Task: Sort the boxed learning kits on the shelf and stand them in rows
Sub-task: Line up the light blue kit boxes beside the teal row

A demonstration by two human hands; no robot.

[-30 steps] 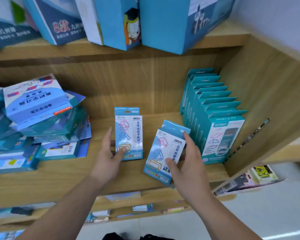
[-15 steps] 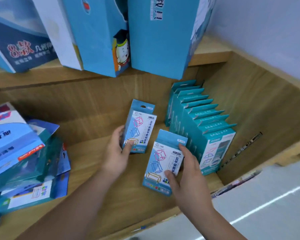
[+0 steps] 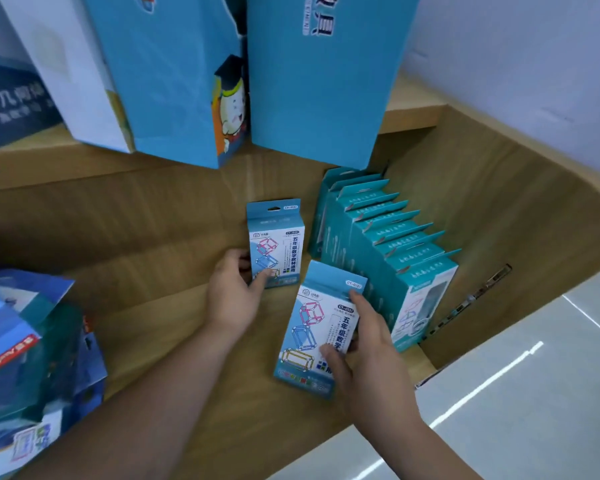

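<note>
I note: left hand [image 3: 234, 296] pinches rear kit box [image 3: 278, 244], upright; right hand [image 3: 364, 344] grips front kit box [image 3: 321, 327], tilted, beside standing row [image 3: 388, 258].

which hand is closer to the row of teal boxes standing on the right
Right. The right hand, holding the near kit box, is just beside the front end of the row of teal boxes. The left hand grips the far kit box farther left.

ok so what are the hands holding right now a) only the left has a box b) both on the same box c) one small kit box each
c: the left hand grips the rear kit box and the right hand grips the front kit box, two separate boxes.
</note>
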